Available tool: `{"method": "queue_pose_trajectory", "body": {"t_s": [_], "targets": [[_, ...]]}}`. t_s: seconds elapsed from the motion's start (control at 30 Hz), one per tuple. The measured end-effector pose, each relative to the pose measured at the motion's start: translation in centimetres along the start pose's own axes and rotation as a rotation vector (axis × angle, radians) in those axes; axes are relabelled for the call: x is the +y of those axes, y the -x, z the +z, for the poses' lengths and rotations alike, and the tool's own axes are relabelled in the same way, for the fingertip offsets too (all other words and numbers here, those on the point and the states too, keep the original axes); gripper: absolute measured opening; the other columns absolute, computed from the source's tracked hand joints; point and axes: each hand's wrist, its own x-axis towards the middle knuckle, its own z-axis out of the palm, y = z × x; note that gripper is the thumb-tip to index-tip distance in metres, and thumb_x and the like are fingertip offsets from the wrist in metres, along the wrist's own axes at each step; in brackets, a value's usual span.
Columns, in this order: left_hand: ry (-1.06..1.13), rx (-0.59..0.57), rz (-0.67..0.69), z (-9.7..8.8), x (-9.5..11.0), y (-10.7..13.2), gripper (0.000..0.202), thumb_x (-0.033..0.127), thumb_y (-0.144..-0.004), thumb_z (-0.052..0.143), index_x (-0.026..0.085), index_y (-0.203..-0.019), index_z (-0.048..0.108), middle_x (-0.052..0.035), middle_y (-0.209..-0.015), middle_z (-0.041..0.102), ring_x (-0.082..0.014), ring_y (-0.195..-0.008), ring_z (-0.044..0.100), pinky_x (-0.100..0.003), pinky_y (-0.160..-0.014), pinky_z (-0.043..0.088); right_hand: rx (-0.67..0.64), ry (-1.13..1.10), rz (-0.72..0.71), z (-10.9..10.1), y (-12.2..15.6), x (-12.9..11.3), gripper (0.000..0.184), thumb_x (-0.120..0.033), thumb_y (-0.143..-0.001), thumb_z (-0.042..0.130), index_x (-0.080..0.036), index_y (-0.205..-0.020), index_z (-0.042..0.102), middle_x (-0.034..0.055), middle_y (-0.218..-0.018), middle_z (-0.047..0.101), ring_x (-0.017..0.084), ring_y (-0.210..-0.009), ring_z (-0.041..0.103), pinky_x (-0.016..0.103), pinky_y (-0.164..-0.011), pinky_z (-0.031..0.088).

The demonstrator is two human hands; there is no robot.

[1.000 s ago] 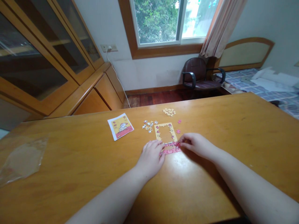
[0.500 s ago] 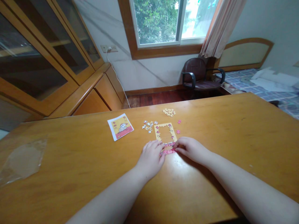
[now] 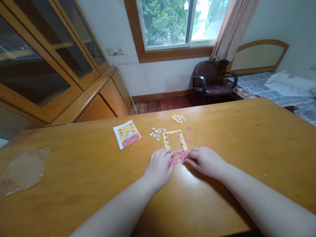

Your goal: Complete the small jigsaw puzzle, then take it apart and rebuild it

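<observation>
A partly assembled jigsaw puzzle (image 3: pixel 184 139) lies flat on the wooden table, its yellow border around an open middle and pink pieces along the near side. My left hand (image 3: pixel 160 163) braces its near left corner, fingers over the left edge and thumb along the near edge. At the near right corner, my right hand (image 3: pixel 202 160) has thumb and fingers closed together against the pink edge; the fingertips' hold is partly hidden. Two loose pink pieces (image 3: pixel 188 139) lie right of the puzzle. White patterned pieces (image 3: pixel 157 133) form a loose group to its left.
A pile of yellow pieces (image 3: pixel 178 118) lies near the table's far edge. Left of the puzzle is a printed reference picture (image 3: pixel 127 134), and a clear plastic bag (image 3: pixel 23 169) is at far left. An office chair (image 3: pixel 207 79) stands beyond the table (image 3: pixel 234 131).
My right hand has shifted slightly right, off the pink section. A pink piece now shows in the near right part of the puzzle where a dark gap was. My left hand stays put.
</observation>
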Motion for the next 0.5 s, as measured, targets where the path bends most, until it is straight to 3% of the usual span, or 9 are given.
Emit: {"method": "queue_pose_trajectory", "body": {"t_s": [0.13,0.27,0.5], "targets": [[0.006,0.000,-0.005,0.0,0.0,0.0,0.030,0.025,-0.087,0.052,0.020,-0.114,0.063,-0.0078,-0.126,0.061,-0.0255,-0.119,0.051,-0.047,-0.106,0.038,-0.142,0.166,0.009,-0.8,1.3,-1.8,0.031,-0.046,-0.092,0.046,-0.024,-0.095,0.068,0.0071,-0.072,0.071,0.021,-0.063,0.065,0.027,-0.054,0.035],[0.008,0.003,0.000,0.0,-0.1,0.1,0.030,0.026,-0.088,0.052,0.020,-0.115,0.063,-0.0078,-0.126,0.061,-0.0255,-0.120,0.051,-0.048,-0.106,0.038,-0.171,0.235,0.071,-0.7,1.8,-2.7,0.037,-0.049,-0.089,0.050,-0.024,-0.113,0.062,0.0081,-0.069,0.071,0.023,-0.060,0.065,0.027,-0.051,0.031],[0.013,-0.001,-0.003,0.1,-0.1,-0.1,0.030,0.026,-0.087,0.052,0.020,-0.115,0.063,-0.0075,-0.126,0.061,-0.0251,-0.119,0.051,-0.047,-0.106,0.038,-0.183,0.233,0.111,-0.9,1.8,-2.7,0.032,-0.047,-0.088,0.053,-0.022,-0.103,0.065,0.0073,-0.069,0.071,0.023,-0.063,0.067,0.027,-0.052,0.033]]}}
